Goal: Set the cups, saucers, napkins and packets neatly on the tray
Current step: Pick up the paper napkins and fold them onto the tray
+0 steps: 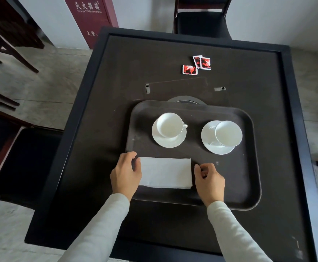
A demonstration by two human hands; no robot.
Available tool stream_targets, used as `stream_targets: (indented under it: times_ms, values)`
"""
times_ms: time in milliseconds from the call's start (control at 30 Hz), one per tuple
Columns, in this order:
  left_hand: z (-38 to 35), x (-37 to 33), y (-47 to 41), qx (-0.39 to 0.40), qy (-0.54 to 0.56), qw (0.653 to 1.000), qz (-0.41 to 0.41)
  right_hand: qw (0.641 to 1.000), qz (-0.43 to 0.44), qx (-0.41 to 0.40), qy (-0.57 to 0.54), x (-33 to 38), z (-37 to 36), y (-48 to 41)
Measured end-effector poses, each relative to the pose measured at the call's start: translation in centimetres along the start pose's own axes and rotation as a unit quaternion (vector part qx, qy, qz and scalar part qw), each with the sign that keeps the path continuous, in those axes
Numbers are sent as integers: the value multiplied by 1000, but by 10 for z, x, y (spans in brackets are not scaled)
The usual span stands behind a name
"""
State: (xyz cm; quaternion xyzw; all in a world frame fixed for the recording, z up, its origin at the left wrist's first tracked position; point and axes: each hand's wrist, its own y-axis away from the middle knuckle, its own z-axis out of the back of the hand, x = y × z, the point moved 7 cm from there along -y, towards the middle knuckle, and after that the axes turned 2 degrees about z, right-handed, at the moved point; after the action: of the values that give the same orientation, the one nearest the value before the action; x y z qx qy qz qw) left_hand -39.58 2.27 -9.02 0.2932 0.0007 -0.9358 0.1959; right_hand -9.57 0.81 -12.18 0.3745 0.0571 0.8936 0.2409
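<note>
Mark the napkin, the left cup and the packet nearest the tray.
napkin [165,172]: head view, centre of the folded white sheet.
left cup [169,125]: head view, inside of its bowl.
packet nearest the tray [189,69]: head view, middle of its red face.
</note>
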Motion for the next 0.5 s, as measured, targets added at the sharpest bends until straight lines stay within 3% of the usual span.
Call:
stream_targets:
  times_ms: [100,300,500]
  values:
    - [17,0,-4,-2,4,1000,4,1000,0,-5,-23,0,17,9]
    - [62,-32,-40,-27,36,996,-80,986,98,-18,-136,35,68,32]
    - [71,-111,-95,28,123,983,-135,974,138,-24,-178,82,128,-6]
